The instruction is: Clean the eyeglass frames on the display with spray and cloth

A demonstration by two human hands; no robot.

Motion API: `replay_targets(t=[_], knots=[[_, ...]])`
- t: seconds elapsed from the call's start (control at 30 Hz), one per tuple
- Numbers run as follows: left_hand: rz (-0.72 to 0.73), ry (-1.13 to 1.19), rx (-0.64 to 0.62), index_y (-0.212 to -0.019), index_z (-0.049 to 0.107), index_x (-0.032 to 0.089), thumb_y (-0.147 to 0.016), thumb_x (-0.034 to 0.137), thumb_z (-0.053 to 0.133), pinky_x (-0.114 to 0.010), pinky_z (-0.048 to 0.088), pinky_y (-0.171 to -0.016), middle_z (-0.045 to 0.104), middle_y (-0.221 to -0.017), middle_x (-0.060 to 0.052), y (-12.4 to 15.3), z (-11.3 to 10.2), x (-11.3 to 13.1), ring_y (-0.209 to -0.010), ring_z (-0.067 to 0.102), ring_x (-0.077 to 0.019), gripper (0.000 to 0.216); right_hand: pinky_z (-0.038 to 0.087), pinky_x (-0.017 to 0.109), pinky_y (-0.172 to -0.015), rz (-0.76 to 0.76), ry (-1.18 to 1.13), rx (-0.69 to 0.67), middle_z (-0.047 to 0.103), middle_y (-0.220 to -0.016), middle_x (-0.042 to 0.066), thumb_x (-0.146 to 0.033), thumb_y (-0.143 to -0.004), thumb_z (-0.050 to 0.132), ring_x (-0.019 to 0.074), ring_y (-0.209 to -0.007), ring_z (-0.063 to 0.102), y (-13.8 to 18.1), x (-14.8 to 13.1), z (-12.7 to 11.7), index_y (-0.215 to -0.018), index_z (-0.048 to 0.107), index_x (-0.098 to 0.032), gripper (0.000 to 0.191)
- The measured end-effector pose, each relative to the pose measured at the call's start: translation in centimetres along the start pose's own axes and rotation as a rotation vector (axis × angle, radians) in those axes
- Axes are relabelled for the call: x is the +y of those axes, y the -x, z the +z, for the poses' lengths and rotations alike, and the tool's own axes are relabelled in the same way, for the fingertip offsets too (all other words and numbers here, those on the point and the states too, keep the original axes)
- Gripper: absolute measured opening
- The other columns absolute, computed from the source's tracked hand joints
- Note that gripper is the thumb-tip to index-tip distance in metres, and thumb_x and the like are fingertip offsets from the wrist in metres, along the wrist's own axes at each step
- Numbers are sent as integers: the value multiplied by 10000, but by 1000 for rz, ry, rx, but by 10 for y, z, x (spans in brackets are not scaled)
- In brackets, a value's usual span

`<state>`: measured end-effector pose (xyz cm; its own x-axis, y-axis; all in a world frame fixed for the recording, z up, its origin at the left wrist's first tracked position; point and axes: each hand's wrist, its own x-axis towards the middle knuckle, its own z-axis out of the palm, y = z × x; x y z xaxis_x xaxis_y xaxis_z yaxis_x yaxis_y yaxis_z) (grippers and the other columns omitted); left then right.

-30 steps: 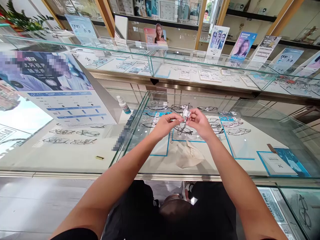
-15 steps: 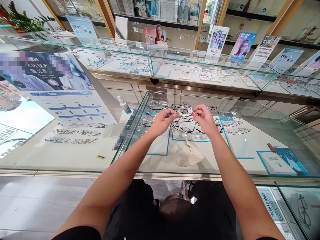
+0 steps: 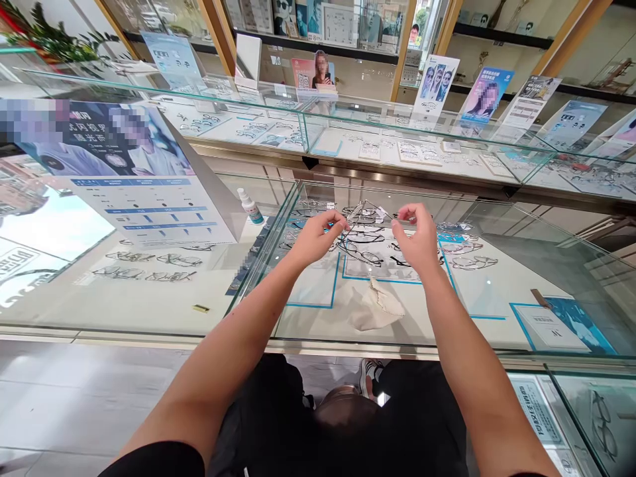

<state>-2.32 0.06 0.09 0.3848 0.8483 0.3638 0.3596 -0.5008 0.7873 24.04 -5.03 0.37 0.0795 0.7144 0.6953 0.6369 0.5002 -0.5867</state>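
A pair of eyeglasses (image 3: 356,213) with a small white tag is held up over the glass counter. My left hand (image 3: 320,237) is closed on its left side, thumb and fingertips pinched together. At the other side, the thumb and fingers of my right hand (image 3: 416,237) meet the end of the tagged temple arm; the contact itself is small and hard to see. Beneath my hands, several eyeglass frames (image 3: 365,255) lie in rows in the display case. A crumpled beige cloth (image 3: 377,306) rests nearer to me on the counter.
A white spray bottle (image 3: 250,206) stands left of my hands, beside a large folded display card (image 3: 159,205). More eyeglasses (image 3: 176,260) lie at the left. A glass showcase (image 3: 348,109) with upright cards runs across the back. The counter's front edge (image 3: 348,346) is close to my body.
My right hand has moved right, its fingers less tightly bunched, and the tagged temple arm now slants further outward. My left hand has shifted slightly left with the eyeglasses. The view has moved a little.
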Motion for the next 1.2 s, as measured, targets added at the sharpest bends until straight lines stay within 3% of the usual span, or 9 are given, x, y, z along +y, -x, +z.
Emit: replay_targets(t=[0.1, 0.2, 0.3, 0.47, 0.57, 0.97, 1.2], knots=[[-43, 59, 67, -936, 735, 215, -1010, 458, 571, -348, 459, -820, 791, -1000, -49, 1, 9, -1, -941, 672, -219, 302, 489, 426, -848, -112, 87, 144, 646, -930, 38, -192, -945, 616, 243, -900, 606, 4, -9, 7, -1011, 588, -264, 101], [-69, 76, 103, -903, 740, 215, -991, 446, 587, -351, 457, -807, 792, -977, -48, 2, 16, 0, -898, 658, -211, 291, 487, 430, -823, -192, 158, 201, 644, -892, 38, -160, -958, 572, 245, -853, 603, 8, -18, 12, -965, 580, -267, 107], [-94, 133, 112, -897, 739, 211, -980, 446, 593, -341, 453, -764, 792, -981, -47, 3, 19, 4, -839, 636, -194, 289, 492, 415, -797, -209, 141, 129, 664, -874, 44, -159, -990, 540, 242, -828, 611, 12, -22, 17, -972, 601, -261, 120], [-75, 182, 83, -898, 730, 207, -965, 461, 605, -335, 477, -790, 788, -985, -51, 6, 23, 13, -897, 667, -202, 290, 510, 425, -868, -201, 111, -184, 729, -970, 47, -219, -1024, 576, 238, -851, 662, 19, -23, 30, -1229, 667, -276, 231], [-59, 187, 81, -879, 711, 207, -954, 473, 619, -343, 489, -807, 774, -947, -53, 7, 24, 15, -908, 680, -212, 290, 501, 456, -913, -162, 154, -306, 755, -1045, 65, -272, -1038, 587, 266, -922, 682, 22, -22, 35, -1261, 685, -292, 245], [-106, 212, 148, -902, 732, 216, -950, 451, 613, -335, 499, -772, 785, -987, -48, 4, 21, 10, -896, 663, -205, 268, 483, 447, -950, -115, 164, -313, 741, -1121, 87, -335, -1046, 624, 293, -1053, 691, 18, -19, 30, -1154, 719, -273, 157], [-211, 396, 278, -911, 751, 217, -896, 459, 699, -368, 544, -897, 813, -1099, -77, -2, 11, 3, -1006, 698, -226, 248, 441, 450, -927, -110, 235, -249, 691, -1056, 84, -370, -1044, 644, 287, -977, 634, 16, -9, 28, -1095, 728, -259, 148]])
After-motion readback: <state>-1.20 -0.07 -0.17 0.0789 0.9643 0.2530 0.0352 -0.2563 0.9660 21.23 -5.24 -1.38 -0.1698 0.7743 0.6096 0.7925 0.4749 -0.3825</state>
